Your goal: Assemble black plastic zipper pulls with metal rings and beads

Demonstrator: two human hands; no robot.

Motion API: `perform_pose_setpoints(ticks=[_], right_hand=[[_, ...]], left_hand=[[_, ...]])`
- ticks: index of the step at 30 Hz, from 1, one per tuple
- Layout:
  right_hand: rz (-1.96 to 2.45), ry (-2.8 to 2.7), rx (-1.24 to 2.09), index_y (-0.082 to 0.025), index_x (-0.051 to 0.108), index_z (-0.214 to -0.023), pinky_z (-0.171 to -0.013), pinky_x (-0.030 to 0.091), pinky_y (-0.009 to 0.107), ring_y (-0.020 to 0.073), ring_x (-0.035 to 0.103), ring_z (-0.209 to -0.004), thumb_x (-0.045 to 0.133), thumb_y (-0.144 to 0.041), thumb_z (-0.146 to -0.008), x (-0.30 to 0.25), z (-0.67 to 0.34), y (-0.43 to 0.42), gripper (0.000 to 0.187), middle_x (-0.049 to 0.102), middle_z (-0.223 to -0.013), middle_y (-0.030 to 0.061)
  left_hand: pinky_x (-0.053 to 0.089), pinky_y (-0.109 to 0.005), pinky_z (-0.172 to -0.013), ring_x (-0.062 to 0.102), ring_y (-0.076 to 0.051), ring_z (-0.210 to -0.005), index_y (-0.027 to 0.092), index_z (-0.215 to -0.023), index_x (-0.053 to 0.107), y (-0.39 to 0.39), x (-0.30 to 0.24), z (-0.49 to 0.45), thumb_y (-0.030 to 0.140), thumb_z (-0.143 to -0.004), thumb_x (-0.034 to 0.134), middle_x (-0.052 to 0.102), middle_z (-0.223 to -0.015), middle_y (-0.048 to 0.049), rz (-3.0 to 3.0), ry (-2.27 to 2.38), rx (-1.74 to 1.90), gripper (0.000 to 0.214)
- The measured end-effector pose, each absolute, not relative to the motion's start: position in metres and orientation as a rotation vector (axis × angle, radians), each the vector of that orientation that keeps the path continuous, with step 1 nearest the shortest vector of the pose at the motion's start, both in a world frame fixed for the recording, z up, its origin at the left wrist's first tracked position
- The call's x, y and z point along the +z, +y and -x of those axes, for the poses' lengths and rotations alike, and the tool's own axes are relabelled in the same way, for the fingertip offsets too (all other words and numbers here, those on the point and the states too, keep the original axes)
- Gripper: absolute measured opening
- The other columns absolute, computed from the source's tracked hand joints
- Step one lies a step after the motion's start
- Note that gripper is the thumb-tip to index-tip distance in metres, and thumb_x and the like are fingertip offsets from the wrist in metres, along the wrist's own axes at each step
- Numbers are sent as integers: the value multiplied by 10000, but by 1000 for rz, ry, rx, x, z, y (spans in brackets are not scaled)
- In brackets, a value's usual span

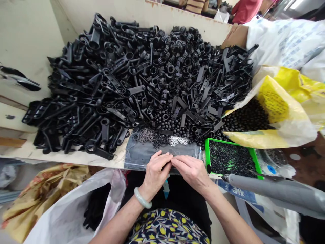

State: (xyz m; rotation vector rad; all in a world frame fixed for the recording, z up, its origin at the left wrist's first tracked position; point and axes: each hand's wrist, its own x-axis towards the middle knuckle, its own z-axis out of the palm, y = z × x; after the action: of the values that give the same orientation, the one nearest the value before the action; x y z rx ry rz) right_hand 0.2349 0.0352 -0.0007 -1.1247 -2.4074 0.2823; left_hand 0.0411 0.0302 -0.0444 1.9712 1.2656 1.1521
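My left hand point(157, 169) and my right hand point(191, 169) meet at the front edge of the bench, fingertips pinched together. Whatever sits between the fingers is too small or hidden to make out. Both hands are over a dark grey mat point(137, 154). Just beyond them on the mat lie small silver pins point(178, 140), small black pieces point(159, 139) and a heap of tiny brownish-grey parts point(146, 135). To the right of my right hand, a green tray point(207, 152) holds many tiny black parts.
A large heap of black plastic handle-like parts point(106, 81) covers the bench, with ribbed black rings point(177, 61) in the middle. A yellow and white bag point(286, 98) spills black balls at right. A grey cylindrical tool point(269, 186) juts in. A white sack point(73, 200) hangs below left.
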Motion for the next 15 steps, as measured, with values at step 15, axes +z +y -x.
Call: perform_pose_setpoints(ticks=[15], right_hand=[[1627,-1340,417,-274,573,-1335,-869,625,600,377,743,-1014,569,-753,-914,7,-354,-90,639,702,-1138,195]], left_hand=[[504,-556,-1141,774,-247,-1103,226,-1166,715,29,-50,-42,160,-985,658,823,-1102,-55,-2007,1237,1213,202]])
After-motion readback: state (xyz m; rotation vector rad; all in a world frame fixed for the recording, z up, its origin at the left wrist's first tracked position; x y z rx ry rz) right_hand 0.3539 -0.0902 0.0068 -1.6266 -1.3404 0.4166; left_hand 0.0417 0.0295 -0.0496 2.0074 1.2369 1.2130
